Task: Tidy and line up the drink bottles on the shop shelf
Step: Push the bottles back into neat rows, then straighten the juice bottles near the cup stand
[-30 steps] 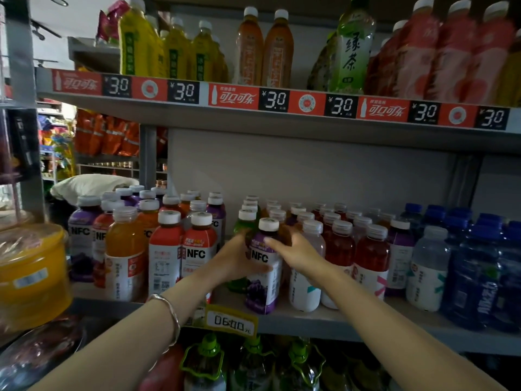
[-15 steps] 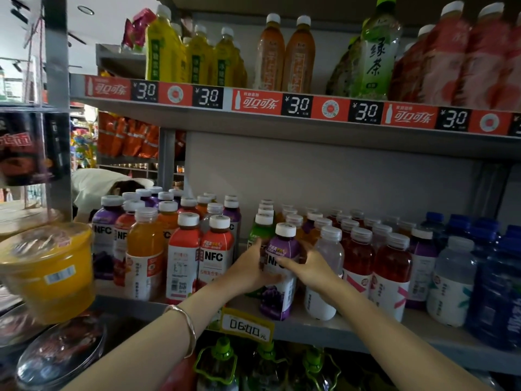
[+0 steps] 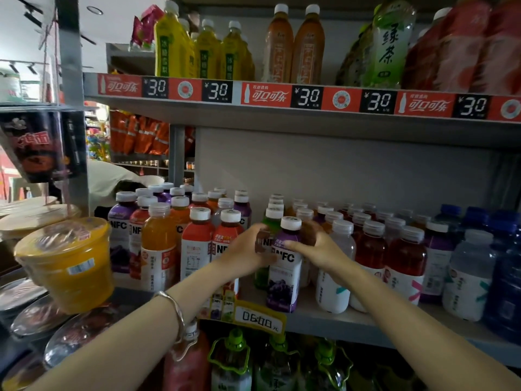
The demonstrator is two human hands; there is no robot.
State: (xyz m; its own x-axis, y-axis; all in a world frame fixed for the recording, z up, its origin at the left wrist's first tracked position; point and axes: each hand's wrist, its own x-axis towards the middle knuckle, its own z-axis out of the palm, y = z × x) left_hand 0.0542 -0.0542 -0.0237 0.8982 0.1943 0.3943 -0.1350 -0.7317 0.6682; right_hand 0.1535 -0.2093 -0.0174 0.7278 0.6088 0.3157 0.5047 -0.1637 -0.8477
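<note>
A purple NFC grape juice bottle (image 3: pixel 283 280) with a white cap stands at the front of the middle shelf (image 3: pixel 352 324). My left hand (image 3: pixel 248 251) grips its left side at the shoulder. My right hand (image 3: pixel 318 251) holds its right side, thumb across the label. A green bottle (image 3: pixel 269 221) stands just behind it, partly hidden by my left hand. Red and orange NFC bottles (image 3: pixel 197 249) stand in rows to the left. Clear, red and purple bottles (image 3: pixel 403 258) fill the right.
Blue bottles (image 3: pixel 504 266) crowd the far right. A yellow tub (image 3: pixel 70 263) sits on a stack at the left, beside a grey upright post (image 3: pixel 72 94). A yellow price tag (image 3: pixel 258 323) hangs on the shelf edge. Tall tea bottles (image 3: pixel 304 43) line the upper shelf.
The view has drifted left and closer. Both hands stay on the purple bottle, which stands in about the same place on the shelf.
</note>
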